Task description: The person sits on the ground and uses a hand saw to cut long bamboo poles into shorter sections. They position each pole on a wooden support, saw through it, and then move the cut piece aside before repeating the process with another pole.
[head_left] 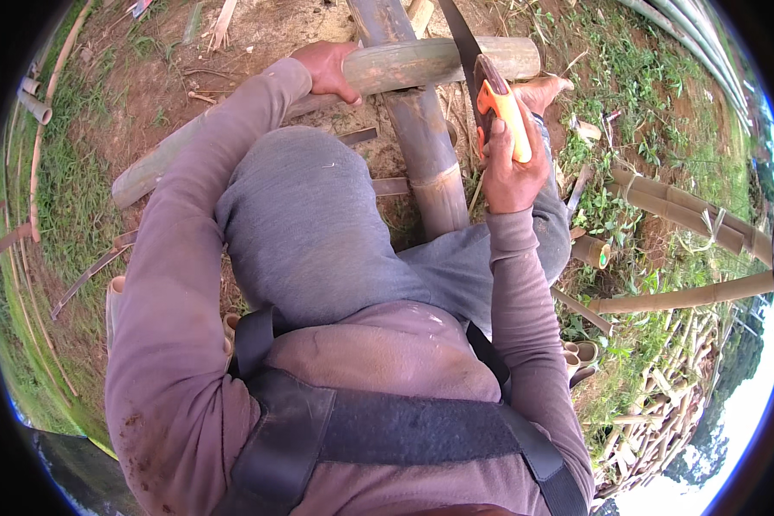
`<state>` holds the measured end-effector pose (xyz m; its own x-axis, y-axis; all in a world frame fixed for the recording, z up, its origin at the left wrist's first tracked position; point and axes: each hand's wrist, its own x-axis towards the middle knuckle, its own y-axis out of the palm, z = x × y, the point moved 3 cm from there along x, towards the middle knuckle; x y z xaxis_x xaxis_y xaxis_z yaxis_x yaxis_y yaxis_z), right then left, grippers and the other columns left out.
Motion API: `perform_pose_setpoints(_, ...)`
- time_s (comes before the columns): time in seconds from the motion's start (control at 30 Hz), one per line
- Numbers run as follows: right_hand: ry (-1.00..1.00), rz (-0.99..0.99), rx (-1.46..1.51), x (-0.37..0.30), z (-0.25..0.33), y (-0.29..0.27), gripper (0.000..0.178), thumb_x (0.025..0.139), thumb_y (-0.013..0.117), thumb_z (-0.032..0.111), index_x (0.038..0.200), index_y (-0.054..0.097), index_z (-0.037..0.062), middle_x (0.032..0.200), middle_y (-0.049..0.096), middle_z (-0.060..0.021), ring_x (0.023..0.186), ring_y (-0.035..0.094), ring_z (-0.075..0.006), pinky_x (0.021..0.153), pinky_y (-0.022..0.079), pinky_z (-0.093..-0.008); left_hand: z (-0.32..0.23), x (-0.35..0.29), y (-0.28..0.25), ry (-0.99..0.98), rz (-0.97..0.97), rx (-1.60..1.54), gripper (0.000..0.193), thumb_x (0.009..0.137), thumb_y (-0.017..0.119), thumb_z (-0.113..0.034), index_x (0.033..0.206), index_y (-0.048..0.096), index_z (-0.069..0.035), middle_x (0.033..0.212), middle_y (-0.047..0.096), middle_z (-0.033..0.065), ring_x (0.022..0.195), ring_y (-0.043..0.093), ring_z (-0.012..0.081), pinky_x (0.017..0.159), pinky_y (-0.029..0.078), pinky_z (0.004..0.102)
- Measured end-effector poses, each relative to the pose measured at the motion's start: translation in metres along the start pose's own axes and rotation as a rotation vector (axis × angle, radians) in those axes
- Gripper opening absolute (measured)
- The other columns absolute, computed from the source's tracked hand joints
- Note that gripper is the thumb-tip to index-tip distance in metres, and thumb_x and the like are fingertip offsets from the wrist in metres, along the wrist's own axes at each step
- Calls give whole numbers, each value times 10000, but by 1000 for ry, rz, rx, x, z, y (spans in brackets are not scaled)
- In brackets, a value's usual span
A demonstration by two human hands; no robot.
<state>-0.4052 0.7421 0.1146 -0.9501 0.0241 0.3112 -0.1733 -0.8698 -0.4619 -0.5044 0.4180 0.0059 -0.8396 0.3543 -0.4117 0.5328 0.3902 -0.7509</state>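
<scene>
My right hand is closed around the orange handle of a hand saw. The saw's dark blade runs away from me and lies against or just beside a pale bamboo pole; which of the two I cannot tell. Crosswise in front of me, that pole rests over a thicker, darker bamboo pole. My left hand grips the pale pole left of the crossing, thumb on the near side. The pole's left end shows beyond my left forearm. A bare foot is close to its right end.
Bamboo poles tied with pale cord lie at the right, with a short bamboo piece nearer. Cut pieces form a pile at the lower right. Long thin strips lie on the grass at the left. Wood chips litter the soil ahead.
</scene>
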Motion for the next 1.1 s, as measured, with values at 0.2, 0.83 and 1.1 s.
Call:
perform_pose_setpoints(0.2, -35, -18, -29, 7, 10, 4, 395, 1025, 721, 154, 1362, 668, -44, 1220, 761, -181, 1080, 760, -226, 923, 598, -351, -21, -12, 6, -102, -146, 144, 1049, 737, 911, -485, 1591, 431, -110, 1335, 701, 204, 1180, 698, 422, 1033, 553, 507)
perform_pose_setpoints(0.83, 48, 6, -144, -44, 35, -35, 434, 1019, 723, 136, 1402, 641, -53, 1320, 724, -214, 1203, 724, -303, 1018, 559, -390, -38, -26, 15, -174, -264, 279, 935, 822, 856, -519, 1574, 435, -157, 1365, 661, 159, 1216, 694, 381, 1030, 564, 512)
perform_pose_setpoints(1.1, 61, 18, -77, -24, 36, -23, 409, 1019, 727, 138, 1375, 662, -52, 1299, 735, -192, 1189, 722, -274, 1009, 559, -385, -33, -28, 18, -175, -256, 284, 931, 809, 852, -517, 1565, 445, -156, 1358, 662, 155, 1212, 693, 390, 1024, 564, 522)
